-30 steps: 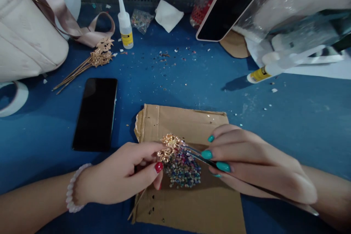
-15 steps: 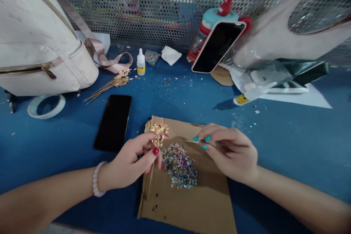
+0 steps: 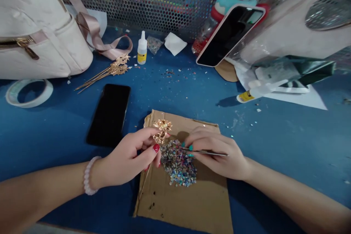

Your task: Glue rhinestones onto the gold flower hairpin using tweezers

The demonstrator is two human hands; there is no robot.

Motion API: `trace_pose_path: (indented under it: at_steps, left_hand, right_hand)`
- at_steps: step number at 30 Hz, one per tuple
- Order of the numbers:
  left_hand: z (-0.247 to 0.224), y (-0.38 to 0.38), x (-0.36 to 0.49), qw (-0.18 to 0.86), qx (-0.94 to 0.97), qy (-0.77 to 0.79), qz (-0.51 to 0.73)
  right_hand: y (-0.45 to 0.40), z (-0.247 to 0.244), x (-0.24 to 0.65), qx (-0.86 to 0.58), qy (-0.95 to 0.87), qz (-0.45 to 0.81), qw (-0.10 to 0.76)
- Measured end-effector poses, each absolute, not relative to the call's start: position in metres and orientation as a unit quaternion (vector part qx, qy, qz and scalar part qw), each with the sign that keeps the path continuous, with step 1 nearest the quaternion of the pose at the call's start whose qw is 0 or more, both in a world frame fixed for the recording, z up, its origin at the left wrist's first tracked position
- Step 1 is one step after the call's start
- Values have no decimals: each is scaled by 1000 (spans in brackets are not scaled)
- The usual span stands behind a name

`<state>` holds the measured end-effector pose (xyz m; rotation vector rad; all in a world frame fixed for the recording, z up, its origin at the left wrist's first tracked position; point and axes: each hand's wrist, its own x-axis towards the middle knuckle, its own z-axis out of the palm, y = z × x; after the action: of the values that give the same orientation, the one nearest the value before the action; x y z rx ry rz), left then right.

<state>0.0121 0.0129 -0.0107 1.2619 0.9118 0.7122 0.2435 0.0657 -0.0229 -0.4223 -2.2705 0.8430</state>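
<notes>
My left hand (image 3: 134,155) pinches a gold hairpin (image 3: 162,126) with a flower-shaped head; its thin stick slants down below my fingers. A pale spot shows at the middle of the flower. In my right hand (image 3: 219,151) is a pair of tweezers (image 3: 210,152), gripped between thumb and fingers, tips pointing left over a pile of small multicoloured chips (image 3: 181,168). Whether the tips hold a chip is too small to tell. The pile lies on a piece of brown cardboard (image 3: 192,206) under both hands.
Left of the cardboard lie a black phone (image 3: 109,115), a tape roll (image 3: 29,94) and several gold hairpins (image 3: 109,69). A glue bottle (image 3: 142,48) stands behind; another glue bottle (image 3: 255,92) lies tilted at right. A phone (image 3: 231,36) leans on a red-and-blue bottle. A white backpack (image 3: 44,33) stands left.
My right hand has moved left and slightly down with the tweezers, bringing their tips to the chip pile. My left hand keeps the hairpin near the same spot. The head view has shifted a little.
</notes>
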Motion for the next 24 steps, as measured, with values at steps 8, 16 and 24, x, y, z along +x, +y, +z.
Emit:
trace_pose_path:
  at_steps: [8, 16, 24]
  left_hand:
    - [-5, 18, 13, 675, 535, 420, 288]
    - [-6, 19, 12, 669, 539, 418, 295]
    - [-10, 19, 12, 679, 527, 410, 306]
  right_hand:
    - [66, -19, 244, -159, -878, 329, 308]
    - [68, -19, 236, -204, -857, 338, 332]
    - [66, -22, 232, -209, -858, 333, 330]
